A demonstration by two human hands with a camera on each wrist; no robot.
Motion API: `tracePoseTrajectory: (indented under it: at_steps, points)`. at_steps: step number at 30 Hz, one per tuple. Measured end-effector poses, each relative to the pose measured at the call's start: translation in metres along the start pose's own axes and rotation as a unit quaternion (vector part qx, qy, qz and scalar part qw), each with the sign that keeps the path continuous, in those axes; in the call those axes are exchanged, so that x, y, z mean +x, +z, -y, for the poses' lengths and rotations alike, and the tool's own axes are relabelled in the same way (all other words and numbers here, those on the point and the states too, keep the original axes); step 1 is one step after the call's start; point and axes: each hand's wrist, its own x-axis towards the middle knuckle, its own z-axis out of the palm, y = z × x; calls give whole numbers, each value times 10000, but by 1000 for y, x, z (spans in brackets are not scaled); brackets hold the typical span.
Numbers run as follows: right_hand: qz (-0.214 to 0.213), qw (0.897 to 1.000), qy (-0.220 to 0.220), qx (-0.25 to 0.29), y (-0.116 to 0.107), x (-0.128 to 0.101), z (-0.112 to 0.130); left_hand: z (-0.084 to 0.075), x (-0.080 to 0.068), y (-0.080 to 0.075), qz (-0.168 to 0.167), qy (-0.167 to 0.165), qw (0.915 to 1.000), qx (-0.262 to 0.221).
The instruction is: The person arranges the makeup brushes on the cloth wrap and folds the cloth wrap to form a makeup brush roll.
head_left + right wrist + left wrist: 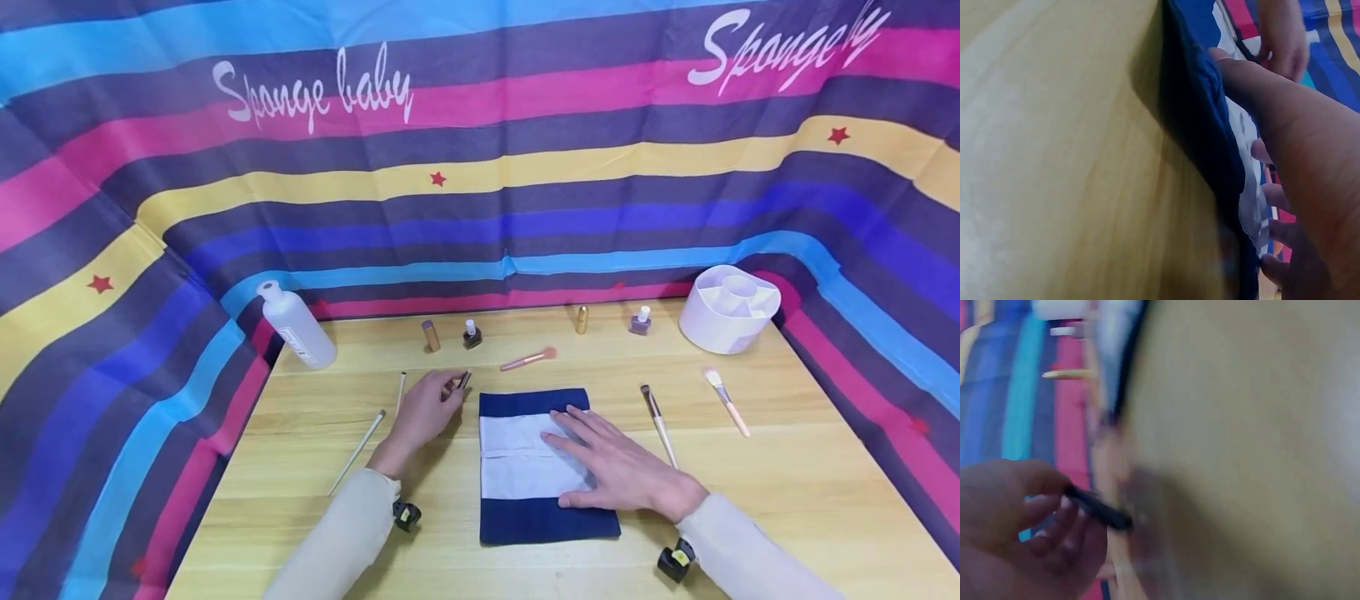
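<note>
My left hand (429,407) pinches a short, slim dark stick (464,380) between thumb and fingers, just left of the cloth. In the left wrist view the dark stick (1099,509) juts out from the fingertips, blurred; its kind cannot be told. Spread fingers of my right hand (618,462) rest on a flat navy cloth piece (551,521) with a wide white band across its middle. The right wrist view shows the navy edge (1200,106) raised a little off the table, with the thumb over it.
Two thin brushes (356,454) lie left. Behind stand a white bottle (298,325), brown tube (431,336), dark polish bottles (472,335), gold lipstick (582,320) and white organizer (727,312). A pink brush (528,359) lies behind the cloth; two brushes (660,425) lie right.
</note>
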Motion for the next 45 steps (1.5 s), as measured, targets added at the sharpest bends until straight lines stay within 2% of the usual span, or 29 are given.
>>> tracePoseTrajectory:
  at_steps: [1, 2, 4, 5, 7, 9, 10, 15, 19, 22, 26, 30, 35, 40, 43, 45]
  points:
    - [-24, 10000, -40, -16, 0, 1, 0, -4, 3, -1, 86, -61, 9983, -574]
    - [-7, 10000, -42, -21, -1, 1, 0, -8, 6, -1, 199, -149, 9930, -1156]
    - [26, 10000, -54, -38, -1, 2, 0, -16, 12, 2, 439, -329, 9710, -2328]
    - [63, 10000, -37, -34, -2, 2, 1, -19, 14, 4, 524, -395, 9590, -2757]
    - [131, 9999, -12, -33, -2, 3, 1, -25, 19, 13, 583, -443, 9386, -3370]
    - [190, 9998, 1, -39, -3, 4, 1, -28, 23, 23, 588, -419, 9261, -3702]
    - [195, 9998, -8, -41, -3, 4, 1, -29, 23, 28, 561, -389, 9257, -3721]
    - [93, 9999, -98, -74, -1, 5, 1, -26, 20, 44, 656, -336, 9440, -3215]
    - [100, 9999, -65, -62, -1, 4, 0, -27, 14, 49, 947, -282, 9465, -3073]
    - [193, 9998, 33, -22, -2, 4, -1, -28, 9, 51, 1108, -141, 9519, -2854]
    - [209, 9998, 74, 12, -4, 3, -1, -27, 2, 53, 1242, -15, 9670, -2225]
    - [116, 9999, 23, 22, -4, 3, -1, -27, -2, 54, 1439, 192, 9757, -1639]
    - [133, 9999, 56, 18, -3, 2, -2, -29, -7, 54, 1634, 634, 9793, -1014]
    - [176, 9998, 93, 11, -1, 1, -4, -32, -11, 53, 1862, 1168, 9748, -388]
    - [189, 9998, 87, 4, 0, 1, -5, -30, -14, 49, 1874, 1341, 9727, -281]
    - [181, 9998, 61, 4, 0, 2, -6, -26, -14, 42, 1782, 1263, 9749, -443]
